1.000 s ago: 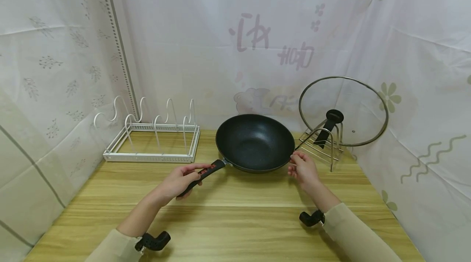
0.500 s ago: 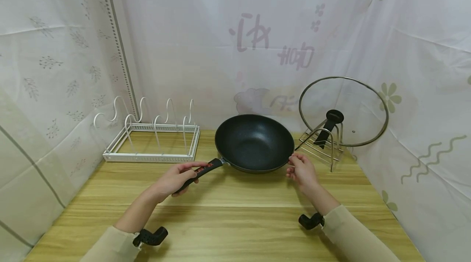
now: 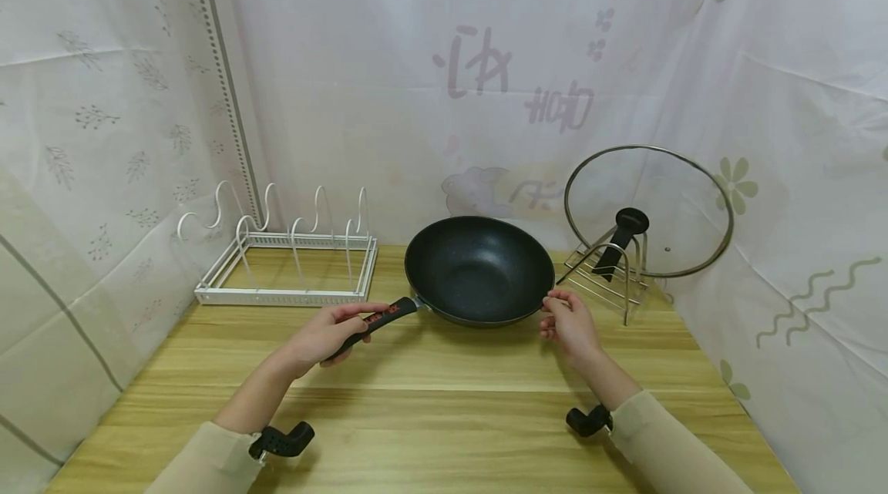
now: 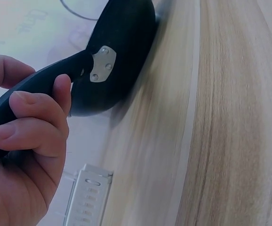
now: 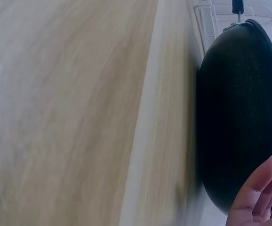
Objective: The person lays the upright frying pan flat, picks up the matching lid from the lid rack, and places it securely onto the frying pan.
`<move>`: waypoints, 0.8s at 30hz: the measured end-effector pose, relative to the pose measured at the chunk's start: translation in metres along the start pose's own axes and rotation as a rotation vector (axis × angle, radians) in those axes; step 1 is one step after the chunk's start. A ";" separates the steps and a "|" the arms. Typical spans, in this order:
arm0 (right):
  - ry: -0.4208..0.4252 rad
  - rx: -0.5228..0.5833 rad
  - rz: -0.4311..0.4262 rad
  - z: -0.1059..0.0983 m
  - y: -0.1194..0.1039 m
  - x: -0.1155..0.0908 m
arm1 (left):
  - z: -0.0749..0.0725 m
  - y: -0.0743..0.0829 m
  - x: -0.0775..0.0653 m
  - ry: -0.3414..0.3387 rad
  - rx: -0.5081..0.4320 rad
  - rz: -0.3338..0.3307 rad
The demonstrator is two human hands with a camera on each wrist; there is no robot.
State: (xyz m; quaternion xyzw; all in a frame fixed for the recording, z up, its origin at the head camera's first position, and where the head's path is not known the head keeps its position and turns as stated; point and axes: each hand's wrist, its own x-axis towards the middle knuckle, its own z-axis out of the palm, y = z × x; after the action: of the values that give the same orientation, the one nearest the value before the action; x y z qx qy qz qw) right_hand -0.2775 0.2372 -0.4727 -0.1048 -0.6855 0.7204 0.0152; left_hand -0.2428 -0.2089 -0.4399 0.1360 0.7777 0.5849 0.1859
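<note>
A black wok point(image 3: 479, 270) sits in the middle of the wooden table near the back curtain, its hollow side up. My left hand point(image 3: 326, 340) grips its black handle point(image 3: 390, 314), which carries red lettering and points toward the front left. In the left wrist view the fingers of that hand point(image 4: 32, 127) curl round the handle, and a riveted metal bracket point(image 4: 103, 64) joins it to the wok. On the opposite side, my right hand point(image 3: 572, 328) pinches the rim. The right wrist view shows its fingers point(image 5: 258, 193) against the wok's dark outer wall point(image 5: 239, 108).
A white rack point(image 3: 284, 297) with curved dividers stands at the back left. At the back right a metal wire stand point(image 3: 627, 286) bears a glass lid point(image 3: 683, 209) with a black handle, close beside the wok. Patterned curtains point(image 3: 388, 55) enclose the table's back and sides.
The wok's handle has swung slightly left and back, my left hand moving with it. The wok has turned a little, and my right hand has shifted slightly left with the rim.
</note>
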 end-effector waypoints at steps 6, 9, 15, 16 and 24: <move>-0.011 -0.041 -0.035 -0.002 0.001 0.003 | -0.003 0.000 0.000 -0.007 0.005 0.012; -0.010 -0.048 -0.046 -0.001 0.002 0.003 | -0.005 -0.001 0.001 -0.016 0.008 0.020; -0.021 -0.048 -0.054 -0.001 0.002 0.000 | -0.008 -0.003 0.003 -0.022 0.011 0.035; -0.022 -0.049 -0.051 -0.001 0.002 0.000 | -0.009 -0.003 0.003 -0.022 0.015 0.037; -0.015 -0.060 -0.037 0.002 0.000 -0.004 | -0.014 -0.005 0.007 -0.008 0.046 0.046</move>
State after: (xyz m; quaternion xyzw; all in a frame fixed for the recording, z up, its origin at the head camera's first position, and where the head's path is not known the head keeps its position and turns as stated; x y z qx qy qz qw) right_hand -0.2740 0.2351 -0.4726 -0.0870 -0.7085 0.7000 0.0201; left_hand -0.2549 -0.2195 -0.4421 0.1605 0.7868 0.5705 0.1725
